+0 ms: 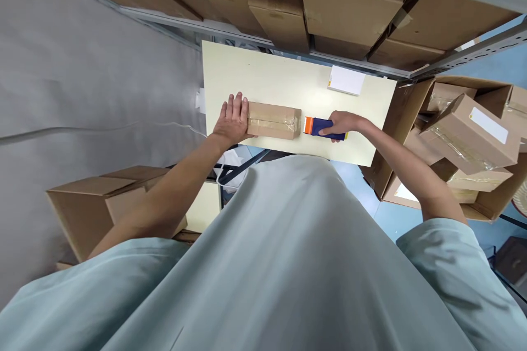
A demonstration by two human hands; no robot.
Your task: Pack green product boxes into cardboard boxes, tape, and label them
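Note:
On the pale yellow tabletop (263, 77) lies a long brown cardboard box (274, 120), with clear tape running along it and over its right end. My left hand (233, 120) rests against the box's left end, its fingers stretched out; the thumb is partly hidden near the lower edge. My right hand (345, 122) is closed around a flat, dark blue block-shaped thing (320, 126) with an orange band and a white tip. That tip points at the box's right end, with a small gap between them. The exact kind of the blue thing cannot be made out.
A white pack of labels or cards (346, 80) lies near the table's back edge. Behind stands a shelf of cardboard boxes (354, 5). At right, a large open carton (389, 137) holds several taped boxes. Another open carton (86, 214) stands lower left; a cable (82, 129) crosses the left side.

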